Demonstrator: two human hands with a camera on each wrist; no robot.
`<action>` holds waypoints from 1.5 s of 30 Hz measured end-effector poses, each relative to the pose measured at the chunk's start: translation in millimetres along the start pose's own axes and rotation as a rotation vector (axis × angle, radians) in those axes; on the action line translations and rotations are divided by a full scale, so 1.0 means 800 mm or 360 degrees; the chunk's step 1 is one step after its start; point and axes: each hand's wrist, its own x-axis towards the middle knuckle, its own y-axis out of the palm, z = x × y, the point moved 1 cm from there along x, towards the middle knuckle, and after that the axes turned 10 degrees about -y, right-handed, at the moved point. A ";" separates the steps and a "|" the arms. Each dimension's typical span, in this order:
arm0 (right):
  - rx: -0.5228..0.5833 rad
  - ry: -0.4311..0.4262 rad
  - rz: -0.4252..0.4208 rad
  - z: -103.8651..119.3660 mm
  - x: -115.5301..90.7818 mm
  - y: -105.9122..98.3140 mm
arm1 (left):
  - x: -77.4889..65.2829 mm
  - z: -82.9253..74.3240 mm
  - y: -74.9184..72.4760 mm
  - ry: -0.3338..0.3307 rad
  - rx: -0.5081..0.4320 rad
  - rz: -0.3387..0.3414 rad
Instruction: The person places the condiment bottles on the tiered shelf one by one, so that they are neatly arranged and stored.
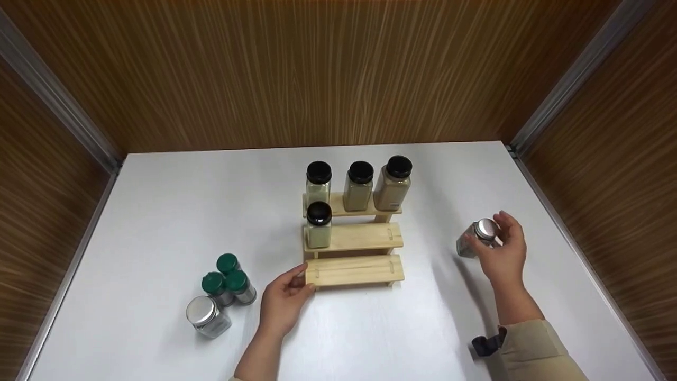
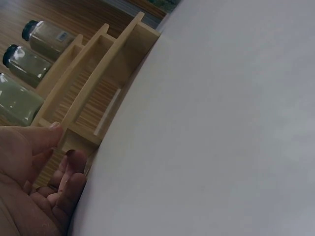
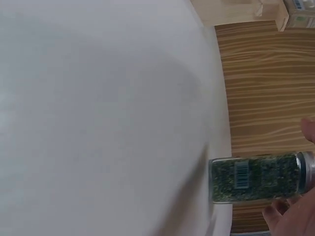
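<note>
A three-step wooden spice rack (image 1: 354, 270) stands mid-table. At the left end of its lowest step my left hand (image 1: 285, 301) grips the wood, thumb in front; the left wrist view shows the thumb (image 2: 44, 135) against the rack's edge and the other fingers curled beside it. Off to the right, my right hand (image 1: 505, 254) holds a spice jar (image 1: 466, 244) with a silver lid, near its top. Dried green flakes fill that jar (image 3: 256, 179) in the right wrist view. Whether its base touches the table is hard to tell.
Three black-lidded jars, including a brown one (image 1: 392, 188), line the top step; another black-lidded jar (image 1: 319, 230) occupies the middle step's left end. Three green-lidded shakers (image 1: 240, 286) and a silver-lidded jar (image 1: 210, 320) stand left. Wood-grain panels (image 1: 317, 74) enclose the white table.
</note>
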 end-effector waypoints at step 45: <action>0.0119 0.0047 0.0175 -0.008 -0.049 0.029 | -0.003 -0.002 -0.001 -0.0003 0.0009 0.0017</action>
